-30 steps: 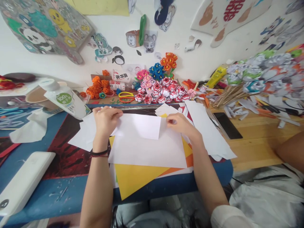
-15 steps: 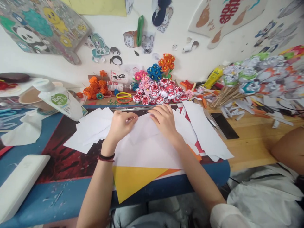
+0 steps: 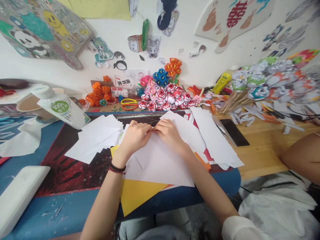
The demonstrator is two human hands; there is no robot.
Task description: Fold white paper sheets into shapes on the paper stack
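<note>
My left hand (image 3: 137,136) and my right hand (image 3: 168,131) meet over the table, fingers closed and fingertips almost touching. Both pinch the upper edge of a small piece of white paper (image 3: 140,161), partly hidden beneath my left hand. A thin wire seems to run by the fingertips, but whether it is held I cannot tell. Under the hands lies a large white sheet (image 3: 167,163), with a yellow sheet (image 3: 137,193) sticking out below it. Several white paper squares (image 3: 93,136) are fanned out left of my left hand. Behind the hands rests a bundle of thin wires (image 3: 142,116).
Red-and-white paper flowers (image 3: 170,96) are heaped at the back, with orange flowers (image 3: 100,93) to their left. A white bottle (image 3: 60,106) leans at the left. White paper strips (image 3: 216,140) and a phone (image 3: 234,132) lie rightward. Another person's arm (image 3: 303,156) is at far right.
My hands have come together from a small gap, the left moving right and both slightly toward me. The large white sheet has shifted a little toward me, and the view has shifted slightly.
</note>
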